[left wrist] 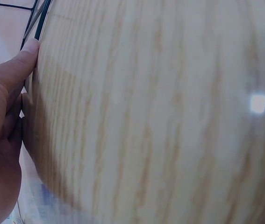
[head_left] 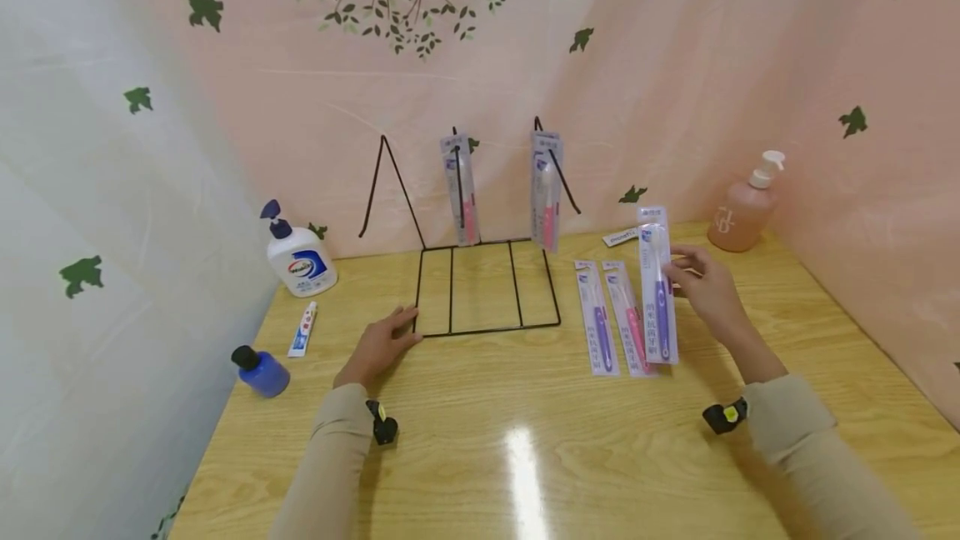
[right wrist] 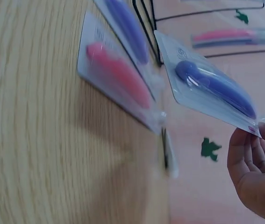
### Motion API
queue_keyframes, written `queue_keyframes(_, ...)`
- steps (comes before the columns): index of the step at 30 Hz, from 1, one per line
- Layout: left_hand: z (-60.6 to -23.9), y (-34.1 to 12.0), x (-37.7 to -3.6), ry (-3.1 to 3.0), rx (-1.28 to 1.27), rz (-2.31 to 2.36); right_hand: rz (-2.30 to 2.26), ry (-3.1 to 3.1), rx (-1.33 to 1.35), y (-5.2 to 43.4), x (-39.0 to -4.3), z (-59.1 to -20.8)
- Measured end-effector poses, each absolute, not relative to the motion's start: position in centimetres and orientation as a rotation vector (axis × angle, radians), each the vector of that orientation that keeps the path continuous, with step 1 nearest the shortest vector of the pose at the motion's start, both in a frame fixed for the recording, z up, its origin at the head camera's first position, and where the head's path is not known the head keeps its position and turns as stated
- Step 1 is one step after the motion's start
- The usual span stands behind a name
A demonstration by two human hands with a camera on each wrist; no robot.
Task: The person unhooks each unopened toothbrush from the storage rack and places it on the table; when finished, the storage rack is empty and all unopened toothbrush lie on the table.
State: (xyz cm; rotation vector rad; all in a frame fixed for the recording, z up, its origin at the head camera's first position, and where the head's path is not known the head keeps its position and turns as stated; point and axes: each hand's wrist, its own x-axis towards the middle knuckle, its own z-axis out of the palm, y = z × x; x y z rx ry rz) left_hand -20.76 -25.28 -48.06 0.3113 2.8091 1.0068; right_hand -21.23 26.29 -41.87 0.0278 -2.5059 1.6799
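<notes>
My right hand (head_left: 708,294) pinches the edge of a packaged purple toothbrush (head_left: 658,290) between thumb and fingers, raised above the table. In the right wrist view the pack (right wrist: 211,84) tilts away from the hand (right wrist: 258,172). My left hand (head_left: 381,348) is at the front left corner of a black wire rack (head_left: 487,332), thumb and fingers on either side of the wire. The left wrist view shows the thumb (left wrist: 17,65) against the wire. Packaged toothbrushes hang from the rack's middle hook (head_left: 461,190) and right hook (head_left: 547,198); its left hook (head_left: 382,138) is bare.
Flat on the table lie a purple toothbrush pack (head_left: 597,319) and a pink one (head_left: 628,319), partly covered by the raised pack. Bottles (head_left: 302,261) (head_left: 261,371) and a toothpaste tube (head_left: 303,330) are at left. A small box (head_left: 619,237) and a pink pump bottle (head_left: 742,211) stand right.
</notes>
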Motion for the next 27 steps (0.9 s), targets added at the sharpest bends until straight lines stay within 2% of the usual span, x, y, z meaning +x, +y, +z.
queue_keyframes(12,-48.0,-25.2,-20.8,2.797,0.305,1.023,1.706,-2.68,-0.057,29.0,-22.6,-44.0)
queue_keyframes(27,-48.1,-25.2,-20.9,2.814,0.301,0.994,1.435,-2.921,-0.168,29.4,-23.8,-46.4)
